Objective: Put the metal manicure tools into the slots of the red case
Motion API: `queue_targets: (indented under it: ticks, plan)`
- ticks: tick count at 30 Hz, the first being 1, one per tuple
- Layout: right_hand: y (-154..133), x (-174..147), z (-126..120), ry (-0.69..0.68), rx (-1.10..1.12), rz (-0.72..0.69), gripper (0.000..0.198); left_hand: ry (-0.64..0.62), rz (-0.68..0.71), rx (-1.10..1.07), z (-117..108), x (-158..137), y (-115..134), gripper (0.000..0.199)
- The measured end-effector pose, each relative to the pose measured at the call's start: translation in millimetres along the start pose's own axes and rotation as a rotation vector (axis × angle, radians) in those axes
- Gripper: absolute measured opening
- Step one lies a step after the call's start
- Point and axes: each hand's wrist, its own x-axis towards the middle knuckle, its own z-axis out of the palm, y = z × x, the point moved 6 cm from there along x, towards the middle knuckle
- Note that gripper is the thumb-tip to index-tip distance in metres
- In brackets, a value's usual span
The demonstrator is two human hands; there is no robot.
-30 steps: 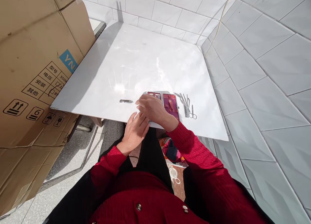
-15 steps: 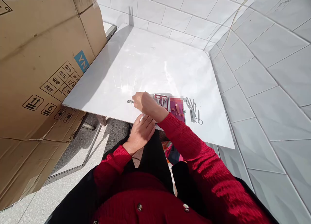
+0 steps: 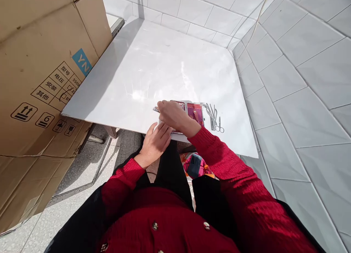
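Observation:
My right hand [image 3: 173, 114] is closed over the table near its front edge, and a silver nail clipper [image 3: 155, 109] sticks out to the left of its fingers. My left hand [image 3: 157, 141] lies just below it at the table edge, fingers stretched out and thumb apart, with the fingertips partly behind my right hand. Beside my right wrist is an open manicure case [image 3: 195, 112] with a dark red lining and small metal tools, partly covered by the wrist. To its right lie several silver clippers [image 3: 211, 115] and small scissors [image 3: 220, 126].
The white table [image 3: 153, 70] meets tiled walls [image 3: 296, 84] at the back and right. A large cardboard box [image 3: 33, 62] stands against its left side. Below the front edge, by my legs, is a colourful bag or cloth [image 3: 201, 167].
My right hand has moved right with the nail clipper, back over the case's left part. My left hand stays at the table edge. The view has shifted slightly.

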Motion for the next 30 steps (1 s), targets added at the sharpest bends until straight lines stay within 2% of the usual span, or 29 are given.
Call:
queue_targets:
  ticks: [3, 6, 11, 20, 30]
  plan:
    - [25, -26, 4, 0.019, 0.002, 0.052, 0.024, 0.028, 0.009, 0.007, -1, -1, -1, 0.042]
    - [46, -55, 11, -0.026, -0.018, 0.083, 0.018, 0.062, 0.033, 0.003, 0, -2, -1, 0.044]
    - [57, -85, 18, -0.097, -0.059, 0.105, 0.018, 0.086, 0.053, -0.008, 1, -3, -2, 0.05]
    - [43, -77, 16, -0.136, -0.055, -0.019, 0.019, 0.079, 0.045, -0.029, 1, -2, -4, 0.05]
    - [48, -77, 17, -0.128, 0.008, 0.008, 0.02, 0.087, 0.054, 0.012, 0, -2, -3, 0.047]
